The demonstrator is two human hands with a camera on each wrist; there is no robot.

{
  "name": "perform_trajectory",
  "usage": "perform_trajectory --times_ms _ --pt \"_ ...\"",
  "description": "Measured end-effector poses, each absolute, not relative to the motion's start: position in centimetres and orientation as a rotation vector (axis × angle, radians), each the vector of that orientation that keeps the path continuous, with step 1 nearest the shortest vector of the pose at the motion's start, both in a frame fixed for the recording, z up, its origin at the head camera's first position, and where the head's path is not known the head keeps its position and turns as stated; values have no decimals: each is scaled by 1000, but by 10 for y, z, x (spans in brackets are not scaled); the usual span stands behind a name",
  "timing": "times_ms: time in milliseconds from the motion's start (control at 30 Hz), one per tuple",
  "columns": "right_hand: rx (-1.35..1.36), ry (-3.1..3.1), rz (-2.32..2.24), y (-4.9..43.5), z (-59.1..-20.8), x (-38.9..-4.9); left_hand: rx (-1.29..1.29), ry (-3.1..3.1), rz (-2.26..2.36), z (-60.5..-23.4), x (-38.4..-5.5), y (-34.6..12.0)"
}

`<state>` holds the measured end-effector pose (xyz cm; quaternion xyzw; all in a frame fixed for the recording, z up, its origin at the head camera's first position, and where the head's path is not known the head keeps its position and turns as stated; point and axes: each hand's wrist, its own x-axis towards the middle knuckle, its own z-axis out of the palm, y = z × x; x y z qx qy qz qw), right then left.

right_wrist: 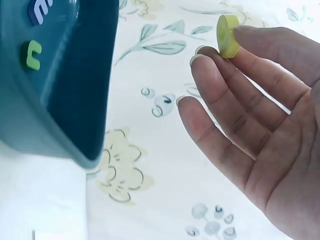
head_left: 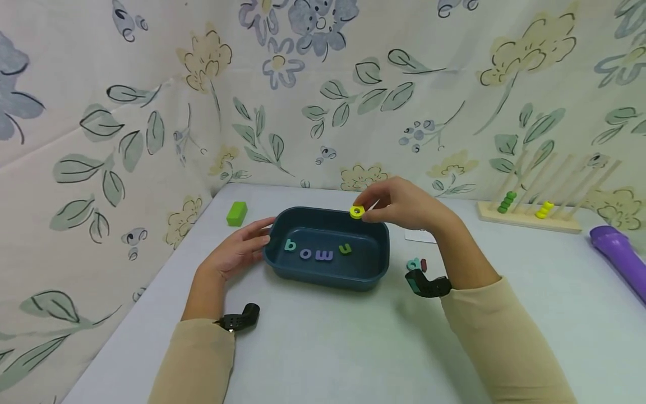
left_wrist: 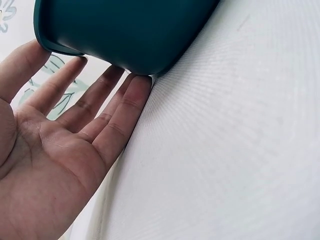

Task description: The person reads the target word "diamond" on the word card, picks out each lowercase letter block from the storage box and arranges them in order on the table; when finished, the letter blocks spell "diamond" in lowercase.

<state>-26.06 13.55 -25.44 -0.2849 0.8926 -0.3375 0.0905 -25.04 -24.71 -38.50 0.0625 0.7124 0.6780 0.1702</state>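
Note:
A dark teal plastic bin stands on the white table, with several small letters on its floor: a light teal letter, a purple o, a purple m and a green letter. My left hand rests against the bin's left end, its extended fingertips touching the outer wall in the left wrist view. Above the bin's back right corner, my right hand pinches a yellow ring-shaped piece between thumb and fingertips. Its other fingers spread loosely below.
Right of the bin lie a light teal letter, a dark red piece and a white card. A green block sits back left. Farther right are a wooden peg stand with green and yellow beads, and a purple tube.

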Motion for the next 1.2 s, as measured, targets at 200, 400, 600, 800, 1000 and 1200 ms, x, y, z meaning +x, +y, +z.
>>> perform_trajectory --times_ms 200,400,600,800,1000,1200 --pt "-802 2695 -984 154 -253 -253 177 2025 1926 -386 -252 -248" --pt "-743 2712 -964 175 -255 -244 183 2037 1919 -386 -251 -247" --pt "-729 2724 -954 193 -260 -237 202 2048 1909 -386 -251 -248" --pt "-723 2717 -972 211 -268 -232 195 2051 1909 -384 -249 -247" --pt "-656 2695 -990 225 -274 -223 187 2053 1909 -384 -248 -247" --pt "-634 2710 -991 235 -280 -214 189 2048 1910 -385 -249 -246"
